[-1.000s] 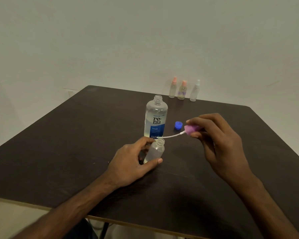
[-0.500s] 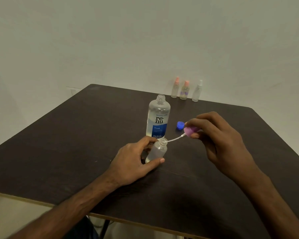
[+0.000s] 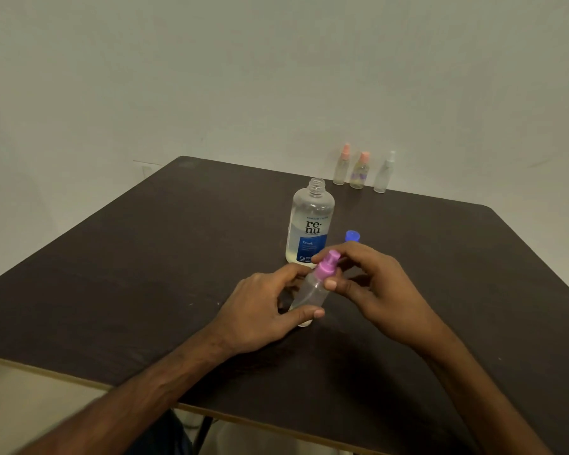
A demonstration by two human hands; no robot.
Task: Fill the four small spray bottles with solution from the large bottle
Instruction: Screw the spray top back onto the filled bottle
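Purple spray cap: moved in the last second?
Yes. The purple spray cap went left, from beside the blue cap toward the large bottle, onto the small bottle.

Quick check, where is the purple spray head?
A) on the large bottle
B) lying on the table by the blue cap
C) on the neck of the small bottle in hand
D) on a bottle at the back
C: the purple spray head sits atop the small bottle that the left hand holds, pinched by the right hand.
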